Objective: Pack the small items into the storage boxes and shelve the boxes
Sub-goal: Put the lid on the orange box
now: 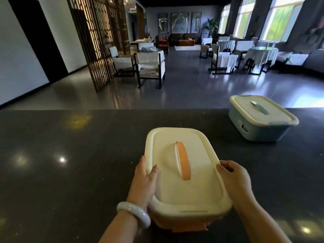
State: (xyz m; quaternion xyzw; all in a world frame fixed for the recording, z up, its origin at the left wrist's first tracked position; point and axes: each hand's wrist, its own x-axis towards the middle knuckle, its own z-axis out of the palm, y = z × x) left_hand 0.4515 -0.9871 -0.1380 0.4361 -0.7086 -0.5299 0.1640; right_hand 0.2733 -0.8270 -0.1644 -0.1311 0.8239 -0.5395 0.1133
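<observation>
With lid on, gripping orange box [184, 174] at lower centre: left hand [145, 179] and right hand [235, 179], fingers curled on rims. Probably lifting toward shelving next.

This looks like the dining hall of a restaurant or hotel. Past the far edge of the dark polished desk [52, 155] a wide glossy floor [184, 85] opens out, set with several tables under white cloths [259, 54] and chairs with white covers [150, 65]. A tall wooden lattice screen [98, 41] divides the room on the left. Large windows [278, 20] along the right wall show greenery outside. At the far end hang framed pictures [179, 22] above what seems to be a sofa and a low table, though that part is too small and dim to be sure. A potted plant [213, 26] stands near them.
</observation>
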